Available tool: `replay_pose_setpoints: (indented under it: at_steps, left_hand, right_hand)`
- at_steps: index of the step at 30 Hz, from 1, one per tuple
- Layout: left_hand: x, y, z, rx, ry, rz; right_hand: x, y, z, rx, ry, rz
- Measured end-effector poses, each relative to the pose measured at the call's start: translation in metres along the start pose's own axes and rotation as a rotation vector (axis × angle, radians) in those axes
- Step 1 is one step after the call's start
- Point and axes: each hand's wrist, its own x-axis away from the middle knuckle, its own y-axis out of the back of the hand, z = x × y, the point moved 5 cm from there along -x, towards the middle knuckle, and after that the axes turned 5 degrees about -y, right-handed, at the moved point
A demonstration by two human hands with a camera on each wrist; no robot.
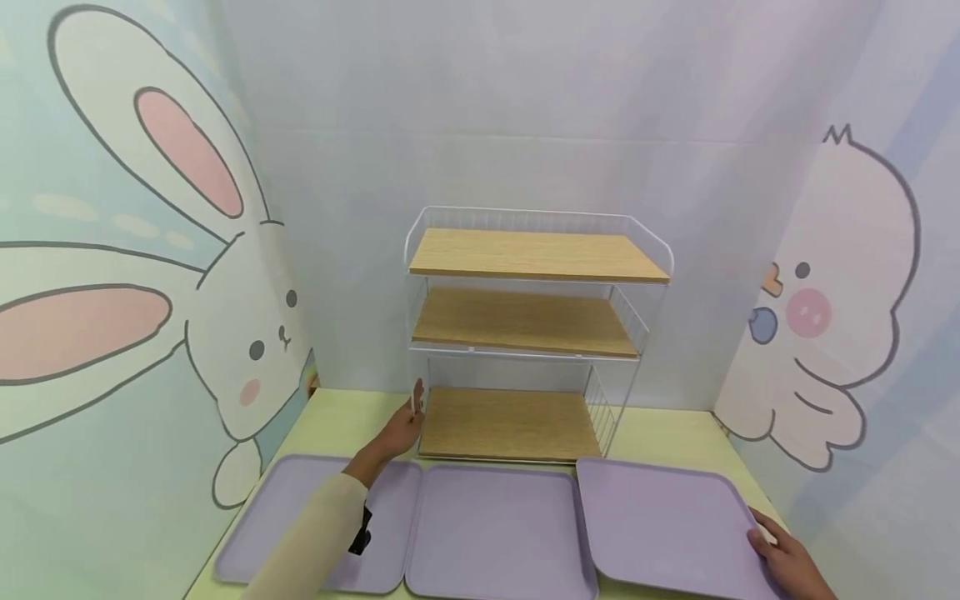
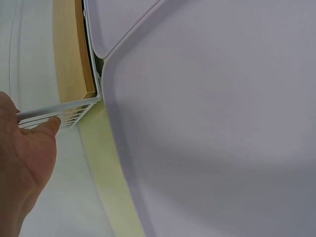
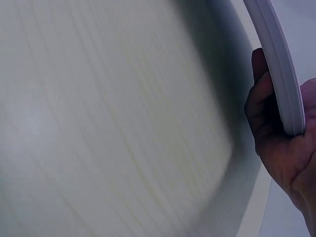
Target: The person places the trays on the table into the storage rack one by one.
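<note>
My left hand (image 1: 400,431) is at the left front upright of a three-tier rack with wooden boards (image 1: 525,318) and white wire sides. In the left wrist view, thumb and fingers pinch the rack's white wire frame (image 2: 64,105). A pale purple tray (image 1: 663,525) lies at the right, its left edge over the middle tray's rim. Its right edge is held by my right hand (image 1: 791,560), thumb on top. The right wrist view shows fingers curled under the tray's rim (image 3: 284,74), which is raised above the pale yellow table (image 3: 123,123).
Two more purple trays, a left tray (image 1: 292,492) and a middle tray (image 1: 495,529), lie side by side in front of the rack. Cloth walls with a printed rabbit (image 1: 255,317) and a white cartoon animal (image 1: 840,333) enclose the table at left, back and right.
</note>
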Motion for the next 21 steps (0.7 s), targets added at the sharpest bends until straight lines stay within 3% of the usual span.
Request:
replay_pose_setpoints:
  at_steps: [9, 21]
  left_hand:
    - [-0.001, -0.001, 0.0, -0.002, 0.004, 0.022]
    - [0.001, 0.002, 0.001, -0.076, -0.016, 0.018]
  right_hand:
    - [0.01, -0.032, 0.037, -0.183, 0.03, 0.025]
    - [0.032, -0.091, 0.114, -0.269, 0.047, 0.066]
